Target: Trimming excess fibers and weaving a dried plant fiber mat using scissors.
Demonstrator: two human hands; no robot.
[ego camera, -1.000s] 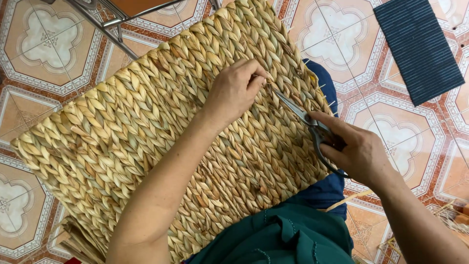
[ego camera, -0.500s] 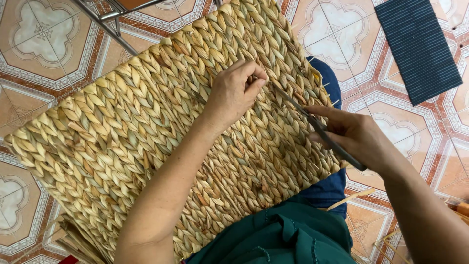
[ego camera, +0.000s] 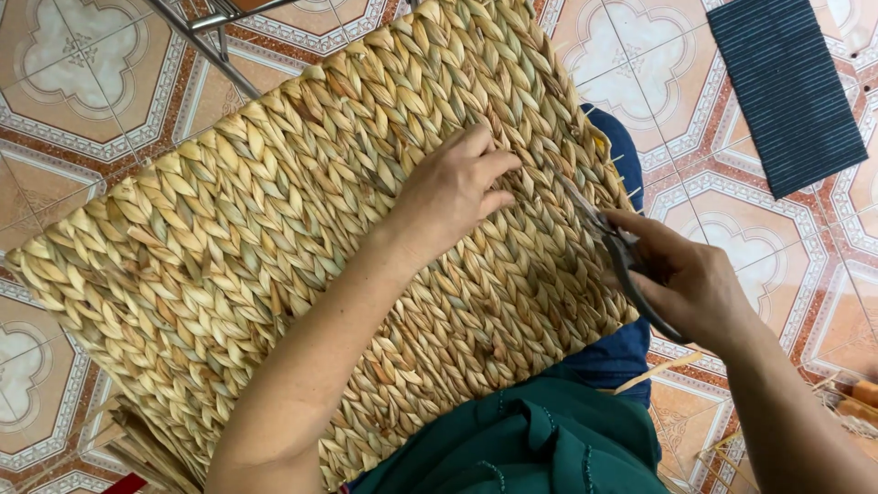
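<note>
A large woven straw basket (ego camera: 274,229) lies across my lap, its braided side up. My left hand (ego camera: 453,192) rests on the weave near its right edge, fingers curled and pinching at a strand. My right hand (ego camera: 690,284) grips dark-handled scissors (ego camera: 608,242), whose metal blades point up-left toward the fingertips of my left hand. The blade tips sit just above the weave, close to the basket's right edge.
Patterned floor tiles (ego camera: 82,73) surround me. A dark striped cloth (ego camera: 786,87) lies at the upper right. Metal chair legs (ego camera: 210,41) stand at the top left. Loose straw strips (ego camera: 137,448) poke out at the lower left, and more scraps (ego camera: 846,398) lie at the right.
My right hand and the scissors shifted slightly, the blades staying aimed at my left fingertips. The left hand stays on the weave.
</note>
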